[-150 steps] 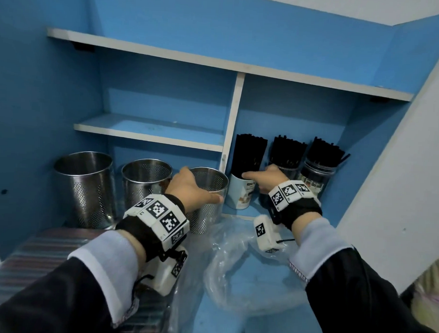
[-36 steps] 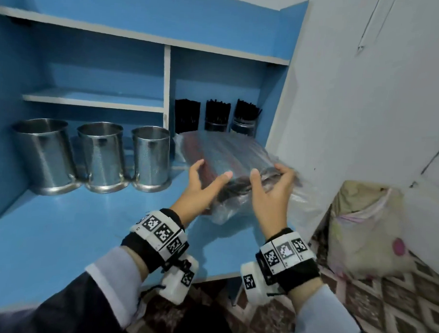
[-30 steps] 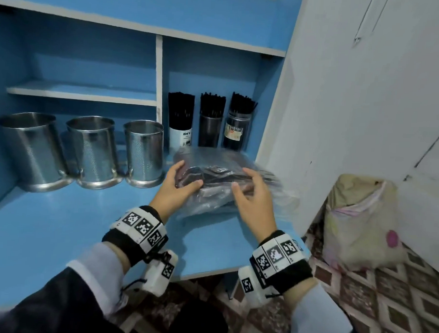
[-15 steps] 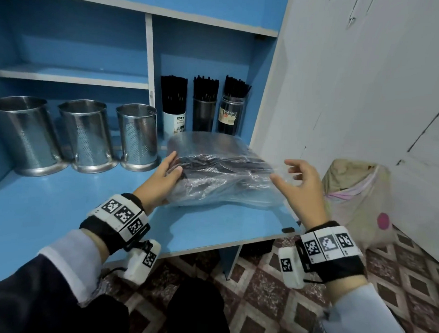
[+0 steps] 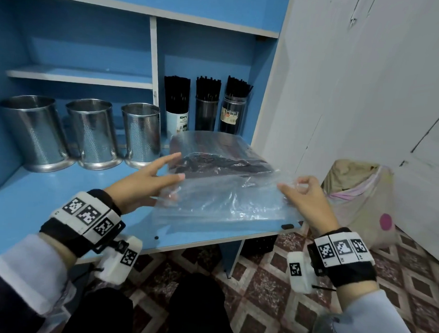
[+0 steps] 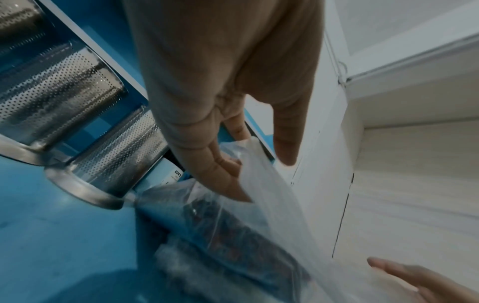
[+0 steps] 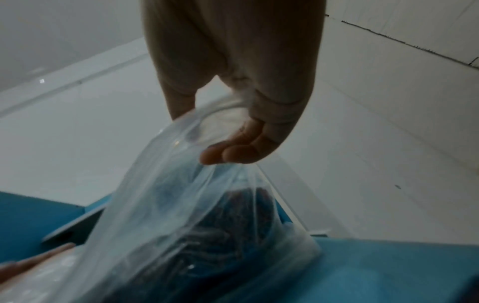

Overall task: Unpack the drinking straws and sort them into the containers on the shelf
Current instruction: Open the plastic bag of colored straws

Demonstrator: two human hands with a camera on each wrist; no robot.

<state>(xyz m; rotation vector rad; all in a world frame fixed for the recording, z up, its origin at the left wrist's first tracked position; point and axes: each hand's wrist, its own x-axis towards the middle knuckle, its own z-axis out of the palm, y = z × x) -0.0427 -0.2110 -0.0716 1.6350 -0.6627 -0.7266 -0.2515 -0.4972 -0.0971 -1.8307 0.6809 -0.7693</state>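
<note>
A clear plastic bag (image 5: 224, 194) with dark straws (image 5: 221, 164) inside lies on the blue shelf board (image 5: 61, 192). My left hand (image 5: 173, 168) touches the bag's left edge with straight fingers, thumb resting on the film. In the left wrist view the film (image 6: 272, 225) runs up against those fingers (image 6: 223, 170), with the thumb apart from them. My right hand (image 5: 291, 187) pinches the bag's right edge; the right wrist view shows thumb and curled fingers (image 7: 228, 153) gathering the bag's mouth (image 7: 181, 205). Three steel perforated canisters (image 5: 91, 130) stand at the left.
Three holders full of black straws (image 5: 206, 108) stand behind the bag, right of the white divider (image 5: 153, 62). A white wall panel (image 5: 317, 95) closes the right side. A filled sack (image 5: 358, 197) sits on the tiled floor beyond the shelf's front edge (image 5: 197, 243).
The bag went from held up to lying on the shelf. My right hand let go, swung right, and now pinches the right edge. My left hand slid to the bag's near-left edge.
</note>
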